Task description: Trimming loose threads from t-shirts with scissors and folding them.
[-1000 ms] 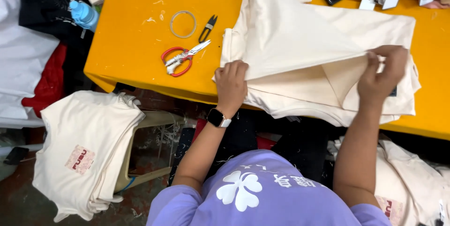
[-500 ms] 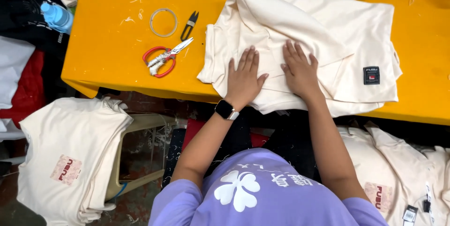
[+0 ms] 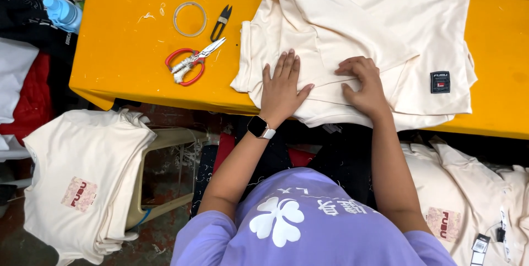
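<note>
An orange table (image 3: 127,51) carries a folded cream garment (image 3: 380,34) near its front edge. The left hand (image 3: 282,87) lies flat on the cloth, fingers spread, gripping nothing. The right hand (image 3: 363,84) rests beside it, fingers curled and pinching a fold. Red-handled scissors (image 3: 190,65), black snips (image 3: 221,22) and a tape ring (image 3: 189,18) lie left of the garment. A stool (image 3: 165,150) below holds stacked cream shirts (image 3: 82,178).

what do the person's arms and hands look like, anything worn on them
Both arms are bare from short lilac sleeves of a T-shirt with a white clover-shaped print. The left hand has a black square smartwatch with a pale strap at its wrist. The right hand shows no watch, glove or ring.
</note>
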